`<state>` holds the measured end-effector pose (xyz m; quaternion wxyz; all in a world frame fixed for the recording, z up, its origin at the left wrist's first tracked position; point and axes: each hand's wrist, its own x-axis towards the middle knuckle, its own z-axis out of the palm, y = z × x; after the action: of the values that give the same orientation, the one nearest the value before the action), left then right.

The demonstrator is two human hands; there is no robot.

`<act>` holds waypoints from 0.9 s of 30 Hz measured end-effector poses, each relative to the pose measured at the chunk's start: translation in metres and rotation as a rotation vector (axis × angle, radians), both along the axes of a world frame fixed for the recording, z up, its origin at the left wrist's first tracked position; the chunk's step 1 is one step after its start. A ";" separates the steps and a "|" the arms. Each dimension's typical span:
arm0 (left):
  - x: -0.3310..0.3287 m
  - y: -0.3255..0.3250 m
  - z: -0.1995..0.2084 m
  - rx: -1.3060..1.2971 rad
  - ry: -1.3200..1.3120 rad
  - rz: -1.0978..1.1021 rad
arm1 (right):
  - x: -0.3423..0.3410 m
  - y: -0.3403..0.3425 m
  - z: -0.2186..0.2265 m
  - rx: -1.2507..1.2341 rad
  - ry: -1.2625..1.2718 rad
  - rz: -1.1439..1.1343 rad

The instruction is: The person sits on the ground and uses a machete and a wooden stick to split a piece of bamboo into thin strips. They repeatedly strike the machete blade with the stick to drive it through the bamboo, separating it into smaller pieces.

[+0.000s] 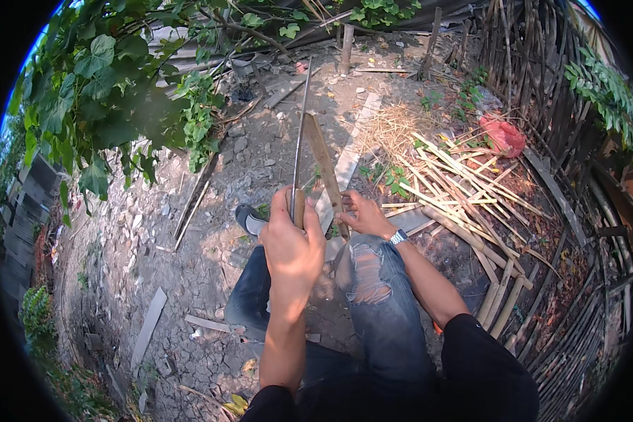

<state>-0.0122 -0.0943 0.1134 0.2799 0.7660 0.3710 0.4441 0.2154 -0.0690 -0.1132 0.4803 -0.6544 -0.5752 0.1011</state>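
Note:
My left hand (295, 243) is closed around the wooden handle of a long-bladed knife (302, 126), its narrow blade pointing up and away from me, seen nearly edge-on. Just to its right, a flat brown wooden strip (321, 155) slants down toward my right knee. The fingers of my right hand (364, 214) grip that strip close to its lower end. Blade and strip look close together near the strip's top; whether they touch I cannot tell. A silver watch (398, 237) is on my right wrist.
A heap of split bamboo sticks (464, 186) lies to the right, beside a red mesh bag (502, 136). A pale plank (355, 144) lies on the ground ahead. Leafy vines (95, 91) hang at upper left; a stick fence (520, 56) stands far right.

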 end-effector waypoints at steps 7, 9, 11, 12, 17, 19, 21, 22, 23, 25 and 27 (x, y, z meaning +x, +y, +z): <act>-0.014 0.018 0.002 0.186 0.128 0.048 | 0.002 -0.147 -0.165 -0.270 0.223 -0.544; -0.012 0.019 0.002 0.121 0.090 0.009 | 0.004 -0.230 -0.225 -0.440 0.088 -0.849; -0.022 0.021 0.000 0.061 0.082 0.001 | -0.005 -0.300 -0.247 -0.635 0.179 -1.144; -0.029 0.024 -0.001 0.035 0.085 0.014 | -0.015 -0.322 -0.232 -0.839 0.235 -1.206; -0.023 0.021 0.011 -0.119 0.060 -0.023 | -0.012 -0.453 -0.266 -1.222 0.261 -1.939; -0.023 0.029 0.002 -0.014 0.076 0.023 | -0.027 -0.486 -0.287 -1.301 0.270 -1.919; -0.021 0.026 0.001 -0.074 -0.011 0.042 | -0.043 -0.505 -0.282 -1.352 0.286 -1.797; -0.027 0.033 -0.004 -0.013 0.007 0.027 | -0.050 -0.514 -0.281 -1.297 0.256 -1.717; -0.028 0.037 -0.009 0.020 -0.002 0.046 | -0.054 -0.514 -0.280 -1.233 0.232 -1.642; -0.026 0.032 -0.004 -0.129 -0.040 -0.011 | -0.065 -0.507 -0.283 -1.123 0.129 -1.636; -0.028 0.034 -0.007 -0.108 -0.061 -0.025 | -0.066 -0.504 -0.295 -1.119 0.173 -1.832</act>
<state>-0.0405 -0.0598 0.1060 0.3374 0.7404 0.3763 0.4431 0.1499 -0.5726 -0.4086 0.0447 -0.9536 0.2978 -0.0022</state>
